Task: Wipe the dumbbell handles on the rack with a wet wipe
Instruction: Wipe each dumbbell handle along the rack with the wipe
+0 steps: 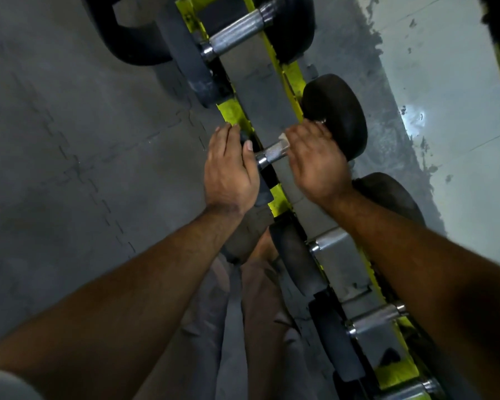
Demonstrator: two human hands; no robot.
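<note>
The right hand (315, 160) curls over the far end of a knurled steel handle (273, 153), with a scrap of pale wet wipe (283, 137) peeping out from under its fingers, so it is grasping the wipe against the bar. Just to its left, the left hand (230, 166) clasps the near dark weight head (259, 192) of the same dumbbell, thumb lying toward the bar, seemingly to steady it. Beyond the right hand's knuckles sits the other rubber head (341, 116). The dumbbell looks heavy and rigid and should stay put in its cradle; the knurling will likely drag at a soft, thin wipe, so wrapping the wipe round the bar and twisting seems wiser than sliding hard. Further out, the yellow and grey rack (234, 114) runs away from both hands, carrying a larger dumbbell handle (237, 31) ahead and more handles (329, 239) back toward the body. Left of the left hand lies grey matted floor (70, 125); right of the right hand, a pale stained wall (451, 96)
</note>
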